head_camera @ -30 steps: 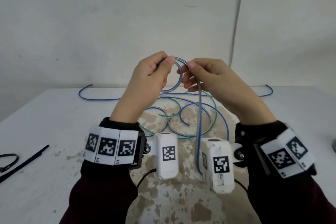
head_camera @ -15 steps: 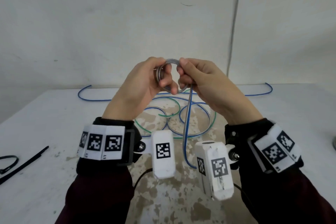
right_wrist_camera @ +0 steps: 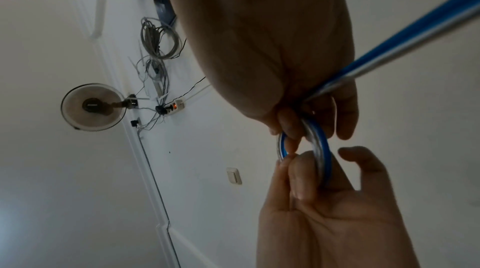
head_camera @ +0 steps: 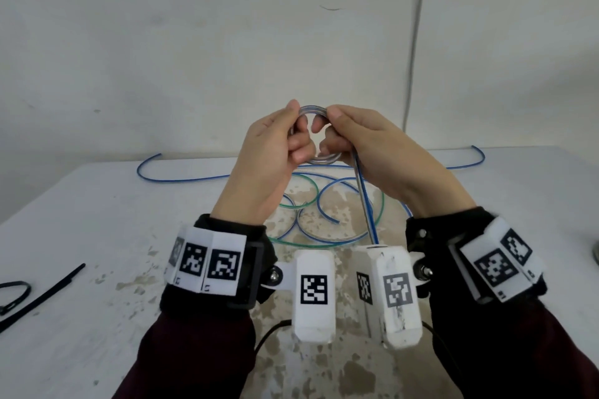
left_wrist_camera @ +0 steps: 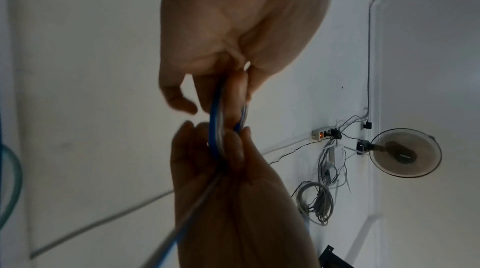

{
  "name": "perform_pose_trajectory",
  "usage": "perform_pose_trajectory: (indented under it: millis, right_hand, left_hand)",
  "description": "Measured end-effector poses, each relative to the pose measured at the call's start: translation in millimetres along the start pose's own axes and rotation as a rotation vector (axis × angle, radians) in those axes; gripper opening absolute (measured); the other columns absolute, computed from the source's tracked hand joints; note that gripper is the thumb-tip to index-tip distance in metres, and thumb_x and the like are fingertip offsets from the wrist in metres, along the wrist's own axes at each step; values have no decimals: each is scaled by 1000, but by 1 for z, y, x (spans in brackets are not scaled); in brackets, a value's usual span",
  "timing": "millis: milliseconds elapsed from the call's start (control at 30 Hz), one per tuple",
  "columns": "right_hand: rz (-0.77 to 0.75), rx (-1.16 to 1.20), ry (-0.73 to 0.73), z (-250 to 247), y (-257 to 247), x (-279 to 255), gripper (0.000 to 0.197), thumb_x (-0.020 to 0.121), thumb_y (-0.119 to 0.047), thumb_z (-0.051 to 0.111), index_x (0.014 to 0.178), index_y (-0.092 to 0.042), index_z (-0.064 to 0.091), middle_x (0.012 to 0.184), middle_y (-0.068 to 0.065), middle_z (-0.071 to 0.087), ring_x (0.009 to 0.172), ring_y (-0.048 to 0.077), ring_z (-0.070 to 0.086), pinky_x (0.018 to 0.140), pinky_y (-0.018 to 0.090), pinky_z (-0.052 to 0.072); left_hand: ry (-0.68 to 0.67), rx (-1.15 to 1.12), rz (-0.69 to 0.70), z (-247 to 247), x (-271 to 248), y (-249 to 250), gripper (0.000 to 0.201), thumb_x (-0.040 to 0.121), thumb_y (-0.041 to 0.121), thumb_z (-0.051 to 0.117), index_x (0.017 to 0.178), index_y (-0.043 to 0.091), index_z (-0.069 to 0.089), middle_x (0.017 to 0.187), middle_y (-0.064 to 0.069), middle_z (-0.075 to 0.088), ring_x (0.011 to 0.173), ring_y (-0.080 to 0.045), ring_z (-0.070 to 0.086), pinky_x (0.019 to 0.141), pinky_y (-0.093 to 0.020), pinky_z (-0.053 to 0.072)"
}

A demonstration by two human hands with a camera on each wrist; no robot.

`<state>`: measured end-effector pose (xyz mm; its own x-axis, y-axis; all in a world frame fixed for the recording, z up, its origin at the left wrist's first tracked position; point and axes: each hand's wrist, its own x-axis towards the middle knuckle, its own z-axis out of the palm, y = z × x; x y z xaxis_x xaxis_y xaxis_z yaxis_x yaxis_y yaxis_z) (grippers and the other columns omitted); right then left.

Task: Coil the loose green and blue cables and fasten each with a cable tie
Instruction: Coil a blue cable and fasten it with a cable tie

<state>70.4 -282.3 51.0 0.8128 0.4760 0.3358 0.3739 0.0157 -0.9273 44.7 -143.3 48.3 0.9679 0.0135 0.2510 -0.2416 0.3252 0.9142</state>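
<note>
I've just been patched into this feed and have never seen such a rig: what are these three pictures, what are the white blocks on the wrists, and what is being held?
No machine here: a person works with bare hands. The big picture comes from a head camera looking down at the table. The white blocks with black patterns are wrist cameras; the other two pictures come from them, looking up along each hand toward the wall.

The left hand and right hand both pinch a small coil of blue cable, raised above the table. One strand runs from the coil down toward the person. More blue cable and a green cable lie loose on the table. At the far left lie black cable ties, one of them looped.
</note>
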Motion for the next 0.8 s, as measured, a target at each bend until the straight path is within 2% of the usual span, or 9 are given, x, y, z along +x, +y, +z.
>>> perform_pose_trajectory:
  millis: [67,133,200,367,467,533,633,733,800]
  right_hand:
    - [18,-2,-4,-2,2,0,33,105,-20,31,85,-10,56,50,-13,37,65,18,46,75,31,41]
    - [43,11,-20,0,3,0,32,104,-21,32,86,-9,55,48,-14,37,61,15,46,75,33,41]
    - [51,62,-3,6,1,0,32,104,-22,32,88,-9,56,51,-10,40,59,11,46,72,29,44]
    - [85,213,-48,8,-1,1,34,103,-23,33,95,-15,66,82,0,66,83,15,63,82,30,50]
    - [48,174,-52,8,2,1,32,103,-21,34,92,-17,64,87,-2,69,91,12,63,84,26,45]
    - [30,204,-44,11,4,3,31,103,-20,33,87,-16,59,81,-3,66,85,11,61,82,26,44]
    - [24,293,9,13,3,6,33,104,-17,29,80,-13,51,67,-2,53,71,16,52,80,29,45]
    - [-3,159,51,10,3,6,35,105,-16,27,77,-13,48,56,-9,43,65,16,43,70,23,42]
    - [0,86,18,10,4,3,36,105,-18,29,76,-13,50,51,-13,41,59,10,40,69,24,38]
  left_hand:
    - [-115,51,-122,-1,-2,3,36,98,28,41,67,11,43,50,3,32,45,-12,33,49,-19,36]
    - [-159,102,-157,-4,-3,4,35,98,27,41,68,11,42,50,4,33,45,-11,34,49,-18,35]
    - [-108,83,-76,-8,-2,4,35,101,20,38,67,10,40,49,7,37,44,-7,28,49,-16,28]
    - [14,-98,88,-12,4,6,35,102,21,36,69,12,41,48,8,28,42,-8,22,74,-32,28]
    - [69,-90,147,-13,6,6,34,103,21,35,71,11,41,50,7,29,44,-8,22,64,-29,23]
    - [63,-61,137,-12,5,6,34,103,21,34,71,11,42,51,6,29,45,-10,24,64,-29,24]
    - [-9,-83,33,-13,3,7,33,102,19,31,72,11,42,54,2,31,46,-12,31,67,-27,31]
    - [-121,-28,-52,-13,1,7,33,100,19,28,73,9,44,55,-1,39,46,-14,38,53,-22,38]
    - [-199,25,-93,-14,0,9,33,100,22,32,73,8,44,59,-1,47,45,-11,36,46,-20,35]
